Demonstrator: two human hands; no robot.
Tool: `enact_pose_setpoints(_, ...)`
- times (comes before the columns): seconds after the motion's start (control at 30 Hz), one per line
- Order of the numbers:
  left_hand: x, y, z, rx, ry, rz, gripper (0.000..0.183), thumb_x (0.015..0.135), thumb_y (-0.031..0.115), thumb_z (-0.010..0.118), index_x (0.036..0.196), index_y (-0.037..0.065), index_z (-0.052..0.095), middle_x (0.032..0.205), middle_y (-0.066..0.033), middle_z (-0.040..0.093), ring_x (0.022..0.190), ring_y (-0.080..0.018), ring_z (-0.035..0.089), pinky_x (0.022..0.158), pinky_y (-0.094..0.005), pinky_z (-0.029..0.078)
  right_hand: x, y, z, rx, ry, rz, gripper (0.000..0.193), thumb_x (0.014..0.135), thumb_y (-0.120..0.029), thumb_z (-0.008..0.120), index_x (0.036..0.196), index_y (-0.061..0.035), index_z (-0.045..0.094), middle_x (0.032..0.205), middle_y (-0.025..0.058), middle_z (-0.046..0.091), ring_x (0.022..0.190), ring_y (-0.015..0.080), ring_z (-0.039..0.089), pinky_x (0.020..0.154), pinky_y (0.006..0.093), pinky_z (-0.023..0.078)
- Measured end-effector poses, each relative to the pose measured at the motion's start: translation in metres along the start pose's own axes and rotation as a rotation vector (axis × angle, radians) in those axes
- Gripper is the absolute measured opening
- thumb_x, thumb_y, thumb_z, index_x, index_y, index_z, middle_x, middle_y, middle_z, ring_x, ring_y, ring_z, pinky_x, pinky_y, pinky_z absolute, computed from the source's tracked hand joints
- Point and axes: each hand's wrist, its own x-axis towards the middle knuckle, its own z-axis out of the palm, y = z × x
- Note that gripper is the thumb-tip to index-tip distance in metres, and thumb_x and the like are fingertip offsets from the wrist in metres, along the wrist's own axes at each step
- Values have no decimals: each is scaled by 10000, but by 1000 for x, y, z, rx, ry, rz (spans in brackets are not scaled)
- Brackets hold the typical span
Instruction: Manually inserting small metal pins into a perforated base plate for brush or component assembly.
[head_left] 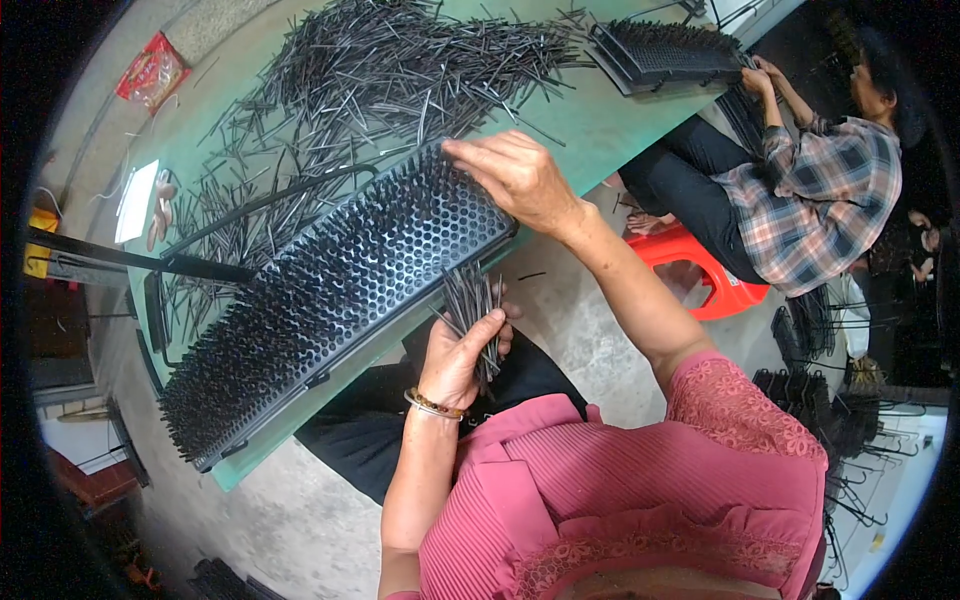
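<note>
My left hand (pixel 455 360) is closed round a bundle of thin dark sticks (pixel 470 295), held below the front edge of a long black rack. The rack (pixel 440 245) lies slanted along the table edge; its top is a plate full of round holes. Dark sticks stand upright in most of the holes, densest toward the left end, while bare holes show near the right end. Over that end my right hand (pixel 525 185) has its fingers drawn together, the tips among the standing sticks. Whatever they pinch is too small to make out.
A large heap of loose dark sticks (pixel 400 70) covers the green tabletop (pixel 650 115) behind the rack. At the far right a person in a plaid shirt (pixel 825 190) works at a second rack (pixel 670 55). A red plastic stool (pixel 735 295) stands below; wire hooks (pixel 820 400) hang at the right.
</note>
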Motion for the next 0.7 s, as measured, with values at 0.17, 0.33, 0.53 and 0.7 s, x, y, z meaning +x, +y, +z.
enact_pose_setpoints(0.17, 0, 1, 0, 2, 26, -10, 323, 860, 93, 618, 1155, -5, 529, 951, -103, 635, 737, -115, 576, 632, -238, 492, -4, -1, 3, 0, 40, 22, 318, 783, -58, 657, 1099, -56, 623, 869, 112, 656, 761, 255, 621, 689, 342, 478)
enact_pose_setpoints(0.33, -1, 1, 1, 7, 31, -9, 310, 861, 93, 616, 1143, -7, 537, 959, -97, 630, 750, -118, 580, 645, -244, 495, 0, -6, 1, -9, 45, 71, 270, 792, -51, 642, 1062, -38, 632, 875, 116, 657, 781, 261, 626, 710, 343, 486)
enact_pose_setpoints(0.53, -1, -1, -2, 5, 10, -4, 320, 860, 109, 622, 1144, -12, 536, 932, -86, 620, 756, -129, 581, 657, -258, 494, -4, -7, 0, 32, 75, 127, 196, 789, -52, 645, 980, -10, 642, 880, 128, 658, 765, 270, 633, 679, 332, 501)
enact_pose_setpoints(0.7, -1, -2, -2, 10, 12, -4, 331, 860, 110, 622, 1150, -20, 531, 935, -90, 621, 756, -128, 580, 661, -255, 493, -3, -9, -2, 43, 116, 191, 182, 784, -42, 643, 963, -8, 646, 875, 132, 656, 747, 267, 635, 655, 333, 504)
